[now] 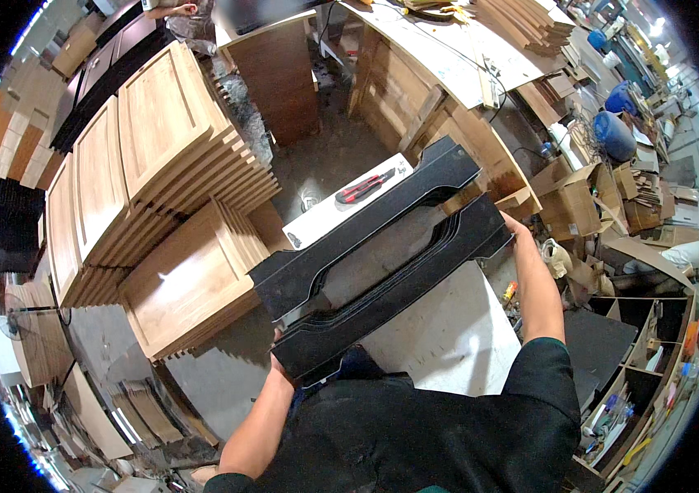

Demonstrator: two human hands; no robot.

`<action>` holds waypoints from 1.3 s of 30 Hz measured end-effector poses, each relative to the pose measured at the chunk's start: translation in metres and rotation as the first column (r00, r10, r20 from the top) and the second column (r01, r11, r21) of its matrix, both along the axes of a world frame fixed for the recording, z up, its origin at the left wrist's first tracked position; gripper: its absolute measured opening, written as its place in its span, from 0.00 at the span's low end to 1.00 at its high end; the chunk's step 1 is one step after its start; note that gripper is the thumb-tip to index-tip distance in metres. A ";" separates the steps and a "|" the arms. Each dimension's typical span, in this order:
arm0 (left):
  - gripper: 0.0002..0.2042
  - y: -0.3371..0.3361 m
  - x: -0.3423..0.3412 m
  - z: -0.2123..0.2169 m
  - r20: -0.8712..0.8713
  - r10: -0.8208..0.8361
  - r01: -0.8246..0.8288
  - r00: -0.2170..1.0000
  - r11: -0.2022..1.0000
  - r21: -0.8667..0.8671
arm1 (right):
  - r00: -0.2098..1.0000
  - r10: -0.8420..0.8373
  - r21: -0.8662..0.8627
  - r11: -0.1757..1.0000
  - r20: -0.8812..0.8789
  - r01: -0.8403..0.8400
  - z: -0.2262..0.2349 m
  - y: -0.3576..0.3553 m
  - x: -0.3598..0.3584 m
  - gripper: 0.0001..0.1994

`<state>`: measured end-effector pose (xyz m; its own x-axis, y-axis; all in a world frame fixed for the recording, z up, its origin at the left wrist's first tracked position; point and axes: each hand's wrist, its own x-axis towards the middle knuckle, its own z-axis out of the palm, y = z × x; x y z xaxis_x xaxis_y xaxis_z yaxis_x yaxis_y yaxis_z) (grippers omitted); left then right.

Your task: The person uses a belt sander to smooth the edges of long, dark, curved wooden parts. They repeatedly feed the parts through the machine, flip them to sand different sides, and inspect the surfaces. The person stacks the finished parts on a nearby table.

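Observation:
Both my hands carry a stack of black shaped boards (399, 283), long pieces with a cut-out along one edge. My left hand (280, 366) is closed round its lower left end, the fingers mostly hidden by the boards. At the upper right end my right hand (517, 225) grips the stack, its fingertips out of sight. Just beyond and roughly parallel lies another black shaped board (292, 271), its cut-out facing the stack. A red and black utility knife (364, 189) rests on a white strip (304, 228) behind that board.
Wood-toned cabinet doors (164, 90) stand piled at the left, with a lower pile (189, 275) nearer me. A white surface (456, 329) lies under the boards. Ahead right is a wooden bench (399, 82). Cardboard boxes (567, 201) and a compartmented shelf (645, 361) fill the right.

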<state>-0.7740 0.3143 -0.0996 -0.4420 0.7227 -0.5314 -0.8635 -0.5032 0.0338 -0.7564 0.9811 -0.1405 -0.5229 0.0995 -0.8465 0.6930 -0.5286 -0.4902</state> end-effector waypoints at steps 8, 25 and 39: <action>0.55 -0.006 -0.003 -0.049 0.079 0.032 -0.030 0.996 0.999 -0.031 | 0.998 0.005 0.051 0.999 -0.067 -0.002 -0.029 0.029 -0.008 0.21; 0.44 0.014 -0.016 -0.046 0.040 0.081 -0.078 0.996 0.994 -0.075 | 0.995 0.027 -0.008 1.000 -0.091 -0.028 -0.044 0.038 -0.033 0.18; 0.37 0.017 -0.023 -0.057 -0.058 0.026 -0.033 0.998 0.990 -0.137 | 0.995 0.084 0.099 0.992 -0.048 -0.079 -0.006 0.020 -0.042 0.16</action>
